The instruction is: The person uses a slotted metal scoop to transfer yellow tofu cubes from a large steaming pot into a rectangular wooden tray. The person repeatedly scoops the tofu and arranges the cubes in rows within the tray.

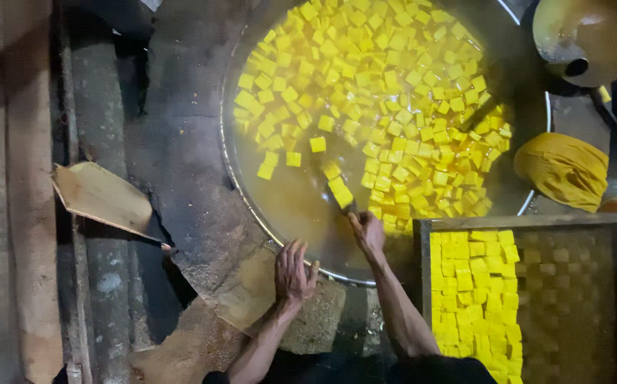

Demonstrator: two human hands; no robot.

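Left hand (293,272) rests spread on the pan (231,160) rim; right hand (367,231) grips a thin tool beside yellow cubes (372,107).

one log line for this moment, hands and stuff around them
left hand: flat on stone ledge | right hand: lifting yellow cubes on tool | large pan: floating cubes | wooden tray: partly filled

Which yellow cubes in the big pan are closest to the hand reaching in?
The pair of cubes just above the right hand, lying on its tool. They sit apart in clear liquid; the other cubes crowd farther up the pan.
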